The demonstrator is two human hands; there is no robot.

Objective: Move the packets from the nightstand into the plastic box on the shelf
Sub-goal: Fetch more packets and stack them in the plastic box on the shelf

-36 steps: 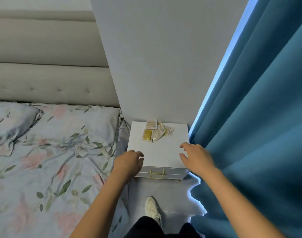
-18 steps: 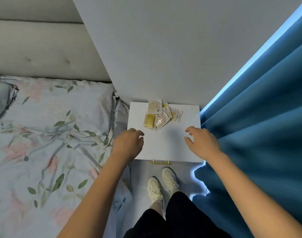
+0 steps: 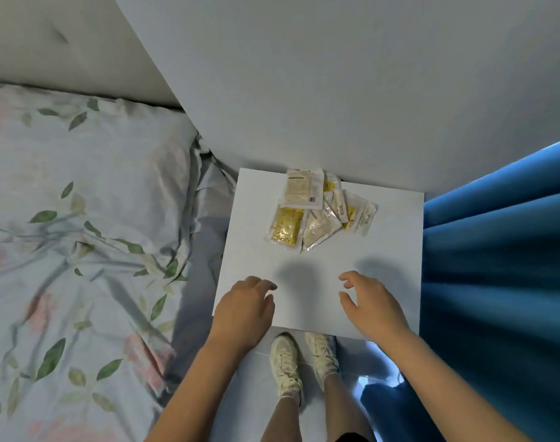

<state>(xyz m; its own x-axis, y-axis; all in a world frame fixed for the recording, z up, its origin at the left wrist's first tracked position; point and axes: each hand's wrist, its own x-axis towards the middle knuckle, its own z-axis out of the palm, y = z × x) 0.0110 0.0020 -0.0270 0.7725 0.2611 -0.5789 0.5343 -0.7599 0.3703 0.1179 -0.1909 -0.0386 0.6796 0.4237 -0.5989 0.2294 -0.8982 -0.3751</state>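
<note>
A: What is seen left of the fingers?
B: A bed [image 3: 81, 218] with leaf-print bedding. The left hand [image 3: 243, 309] is held over the near edge of the nightstand [image 3: 396, 250], fingers [image 3: 265, 285] loosely curled, nothing held.
A: And beyond the fingers?
B: The packets [image 3: 316, 213] are piled at the far edge, by the wall — well apart from both hands.
A: Further right?
B: The right hand [image 3: 372, 306] is spread, fingers wide and empty — a blue curtain [image 3: 501, 266] hangs just right of it.

A white nightstand [image 3: 396, 250] carries overlapping packets [image 3: 316, 215] near the wall.
</note>
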